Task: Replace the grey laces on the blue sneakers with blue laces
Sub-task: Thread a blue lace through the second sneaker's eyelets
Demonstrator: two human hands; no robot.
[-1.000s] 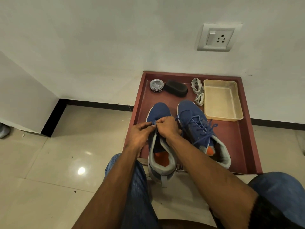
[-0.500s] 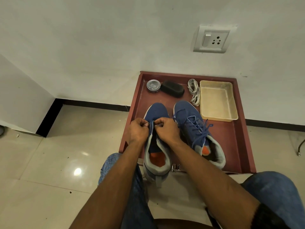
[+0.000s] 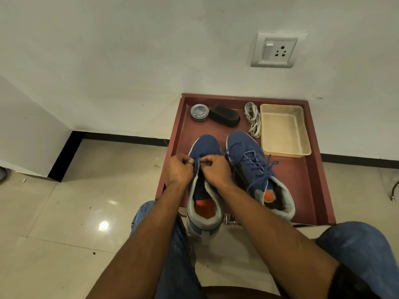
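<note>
Two blue sneakers sit on a maroon tray point(image 3: 311, 182). The right sneaker point(image 3: 244, 152) carries a blue lace point(image 3: 261, 169) threaded through its eyelets, its ends loose. Over the lacing area of the left sneaker point(image 3: 205, 145) both hands meet: my left hand point(image 3: 179, 171) and my right hand point(image 3: 216, 169) each have curled fingers pinching a thin blue lace point(image 3: 197, 166) between them. The eyelets under the hands are hidden. A bundle of grey laces point(image 3: 252, 119) lies at the tray's back.
At the tray's back stand a round metal tin point(image 3: 199, 112), a black shoe brush point(image 3: 224, 115) and a beige plastic tray point(image 3: 285, 130). A wall with a socket point(image 3: 278, 49) rises behind. My knees in jeans flank the tray on the tiled floor.
The hands have stayed on the left sneaker's lacing area with small finger movements. The camera has tilted a little, shifting the scene in view.
</note>
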